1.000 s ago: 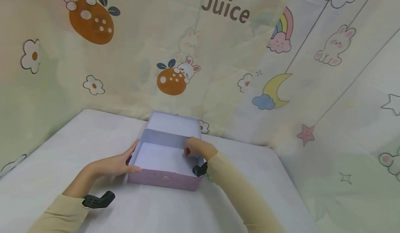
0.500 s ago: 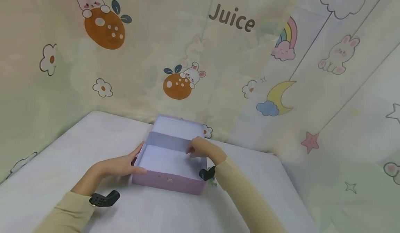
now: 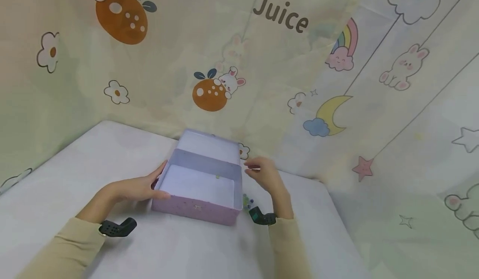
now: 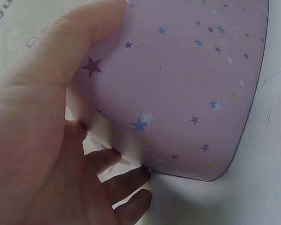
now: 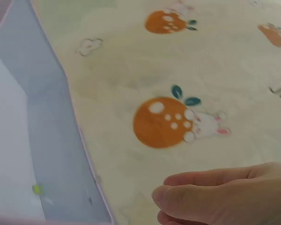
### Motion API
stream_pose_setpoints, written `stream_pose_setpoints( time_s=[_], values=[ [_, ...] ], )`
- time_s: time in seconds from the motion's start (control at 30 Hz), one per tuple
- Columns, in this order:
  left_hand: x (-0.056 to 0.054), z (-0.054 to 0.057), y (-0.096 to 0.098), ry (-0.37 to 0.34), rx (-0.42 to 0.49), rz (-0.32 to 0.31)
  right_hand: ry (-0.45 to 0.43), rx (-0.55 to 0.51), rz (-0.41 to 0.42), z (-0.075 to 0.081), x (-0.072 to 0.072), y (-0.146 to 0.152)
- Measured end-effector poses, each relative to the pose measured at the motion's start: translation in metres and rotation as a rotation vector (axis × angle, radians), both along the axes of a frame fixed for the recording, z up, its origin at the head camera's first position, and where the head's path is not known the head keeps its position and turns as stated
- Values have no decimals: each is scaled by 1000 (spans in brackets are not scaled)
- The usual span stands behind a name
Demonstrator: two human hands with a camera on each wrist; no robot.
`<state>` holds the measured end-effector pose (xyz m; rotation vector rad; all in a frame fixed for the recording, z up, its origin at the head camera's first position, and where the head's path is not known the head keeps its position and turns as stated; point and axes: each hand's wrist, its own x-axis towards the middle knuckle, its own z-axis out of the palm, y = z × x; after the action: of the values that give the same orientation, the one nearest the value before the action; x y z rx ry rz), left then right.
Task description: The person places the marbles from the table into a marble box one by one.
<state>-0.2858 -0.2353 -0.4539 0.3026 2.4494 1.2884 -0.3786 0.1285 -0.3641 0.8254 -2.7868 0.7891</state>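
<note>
From here I'm gripping the box (image 3: 194,212) with my left hand (image 3: 136,188), the thumb pressing at its front left corner and the fingers curving along the left side toward the back. The box is sitting on the white surface (image 3: 168,250), pinkish-purple and starred outside, its lid (image 3: 209,146) lying open toward the printed backdrop (image 3: 161,67). Inside, one yellow-green bead (image 3: 218,177) is resting near the back wall. My right hand (image 3: 263,174) is hovering just outside the right rim, thumb and fingers slightly parted, holding nothing that I'm seeing. Green and dark-blue beads (image 3: 245,201) are lying just beside the box's right side, near the black wrist camera (image 3: 262,217).
</note>
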Motion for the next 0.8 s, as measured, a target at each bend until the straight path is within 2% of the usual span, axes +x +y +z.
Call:
stream_pose_setpoints(
  time_s=[0.17,0.37,0.63,0.8],
  values=[
    [-3,3,-2,-7,-12,-14,6,-83,-134,-17,7,31],
    [-5,0,-2,11,-15,-30,-54,-56,-226,-37,4,49],
    [-2,-6,0,46,6,-38,-231,68,-242,-62,-3,56],
    [-3,-4,6,52,22,-47,-293,114,-253,-75,-2,64]
  ],
)
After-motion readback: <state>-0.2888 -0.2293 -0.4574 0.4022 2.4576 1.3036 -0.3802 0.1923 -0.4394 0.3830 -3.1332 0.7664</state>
